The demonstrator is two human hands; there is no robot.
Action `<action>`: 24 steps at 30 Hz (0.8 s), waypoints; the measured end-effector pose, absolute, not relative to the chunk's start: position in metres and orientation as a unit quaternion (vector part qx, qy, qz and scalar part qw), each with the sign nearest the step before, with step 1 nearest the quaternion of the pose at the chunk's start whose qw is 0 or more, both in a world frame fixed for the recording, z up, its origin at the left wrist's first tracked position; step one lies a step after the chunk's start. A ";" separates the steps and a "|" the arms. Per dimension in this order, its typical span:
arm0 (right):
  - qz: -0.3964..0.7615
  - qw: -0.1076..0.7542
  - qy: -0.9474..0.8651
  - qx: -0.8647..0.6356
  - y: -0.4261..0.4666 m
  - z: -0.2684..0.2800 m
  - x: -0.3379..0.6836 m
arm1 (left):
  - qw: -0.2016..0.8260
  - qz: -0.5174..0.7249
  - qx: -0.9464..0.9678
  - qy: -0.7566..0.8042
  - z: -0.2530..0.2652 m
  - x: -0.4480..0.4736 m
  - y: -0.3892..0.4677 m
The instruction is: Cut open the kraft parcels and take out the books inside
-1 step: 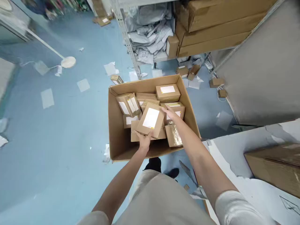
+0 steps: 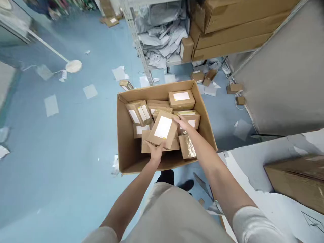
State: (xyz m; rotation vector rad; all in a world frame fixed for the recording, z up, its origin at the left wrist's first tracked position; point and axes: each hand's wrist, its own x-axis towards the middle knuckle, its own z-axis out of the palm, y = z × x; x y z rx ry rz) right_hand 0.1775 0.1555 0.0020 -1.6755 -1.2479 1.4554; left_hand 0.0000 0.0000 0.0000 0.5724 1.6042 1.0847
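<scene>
Between my hands is a small brown cardboard box (image 2: pixel 159 135) with a white label on top, tilted over the other boxes. My left hand (image 2: pixel 155 151) grips its near edge, thumb on top. At its far right corner, my right hand (image 2: pixel 182 122) is closed on it; some fingertips are hidden. Beneath and around it is a large open carton (image 2: pixel 124 141). Several labelled small boxes lie inside, among them one at the back right (image 2: pixel 186 103), a taped one at the front right (image 2: pixel 187 148) and a pair at the left (image 2: pixel 138 113).
Behind the carton, a metal shelf (image 2: pixel 138 44) bears grey bags (image 2: pixel 164 40) and long cardboard boxes (image 2: pixel 243 23). Paper sheets (image 2: pixel 51 106) and small boxes (image 2: pixel 234 88) lie on the blue floor. To the right, a white-covered surface (image 2: pixel 253 165) carries a cardboard box (image 2: pixel 296 182).
</scene>
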 end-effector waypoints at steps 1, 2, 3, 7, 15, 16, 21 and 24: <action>0.536 0.299 -0.457 -0.644 0.150 0.000 0.175 | 0.511 0.473 0.258 0.670 0.001 -0.002 0.001; 0.528 0.303 -0.447 -0.655 0.143 -0.002 0.173 | 0.491 0.485 0.273 0.670 0.003 -0.006 0.003; 0.522 0.307 -0.440 -0.663 0.135 -0.003 0.170 | 0.473 0.490 0.285 0.674 0.005 -0.013 0.006; 0.532 0.311 -0.438 -0.655 0.077 -0.005 0.159 | 0.425 0.452 0.310 0.720 0.011 -0.065 0.023; 0.612 0.354 -0.351 -0.614 -0.017 -0.015 0.136 | 0.610 0.387 0.344 0.600 0.012 -0.122 0.030; 0.626 0.351 -0.329 -0.614 -0.017 -0.014 0.137 | 0.629 0.381 0.337 0.588 0.011 -0.118 0.030; 0.705 0.282 -0.260 -0.597 -0.006 -0.002 0.150 | 0.647 0.376 0.316 0.583 0.011 -0.112 0.028; 0.727 0.284 -0.229 -0.582 -0.012 -0.002 0.151 | 0.671 0.359 0.333 0.557 0.010 -0.123 0.016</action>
